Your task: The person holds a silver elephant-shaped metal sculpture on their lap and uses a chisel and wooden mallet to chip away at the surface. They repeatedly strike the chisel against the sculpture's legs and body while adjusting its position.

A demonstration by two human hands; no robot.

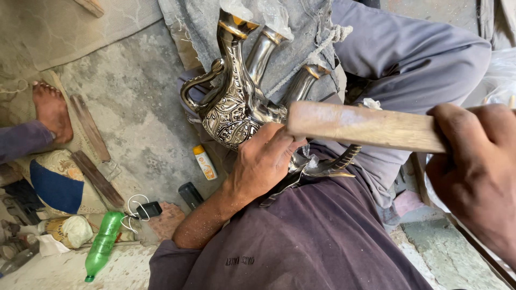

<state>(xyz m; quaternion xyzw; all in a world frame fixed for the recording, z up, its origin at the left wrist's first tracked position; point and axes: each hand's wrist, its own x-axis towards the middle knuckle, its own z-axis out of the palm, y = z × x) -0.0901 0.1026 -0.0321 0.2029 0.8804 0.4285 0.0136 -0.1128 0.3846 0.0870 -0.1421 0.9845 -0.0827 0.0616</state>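
Observation:
My left hand [263, 161] grips a silvery metal piece [317, 167] with a curved, ribbed spout end, pressed against my lap. My right hand [475, 166] is closed around a flat wooden stick [365, 126] that reaches left to just above my left hand. Just beyond my left hand, ornate silver coffee pots [234, 102] with gold-rimmed necks and a curled handle lean on a grey cloth [301, 43] over my legs.
On the concrete floor at left lie a green plastic bottle [102, 244], a small yellow-capped bottle [205, 162], a dark phone with a white cable [148, 209] and wooden strips [88, 126]. Another person's bare foot [51, 110] rests at far left.

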